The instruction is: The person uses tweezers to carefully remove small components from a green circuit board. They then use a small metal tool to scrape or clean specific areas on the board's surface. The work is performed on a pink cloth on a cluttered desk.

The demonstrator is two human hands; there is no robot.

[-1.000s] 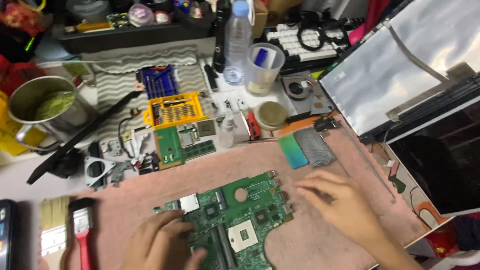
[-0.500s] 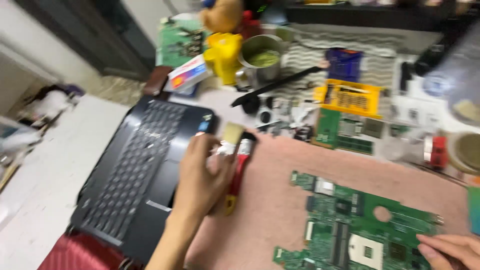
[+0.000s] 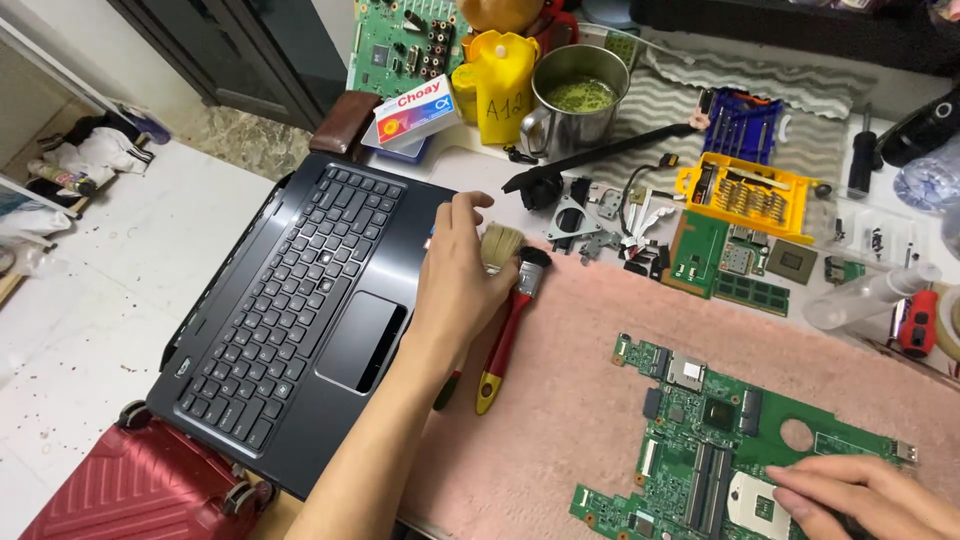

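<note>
Now reaching left hand [image 3: 455, 285], fingers loosely curled and clamping nothing, over brushes [image 3: 508, 315] lying lengthwise just right of it on pink mat [image 3: 560, 400]; right hand [image 3: 860, 495] resting flat on motherboard [image 3: 720, 455].

- A home electronics-repair corner: a desk [image 3: 480, 160] crowded with a bare green motherboard [image 3: 740, 450] on a pink towel [image 3: 570, 400].
- A yellow screwdriver-bit case [image 3: 745, 190], loose circuit boards [image 3: 720, 260] and a detached laptop keyboard shell [image 3: 290, 300].
- Tiled floor [image 3: 90, 300] alongside, with household clutter.
</note>
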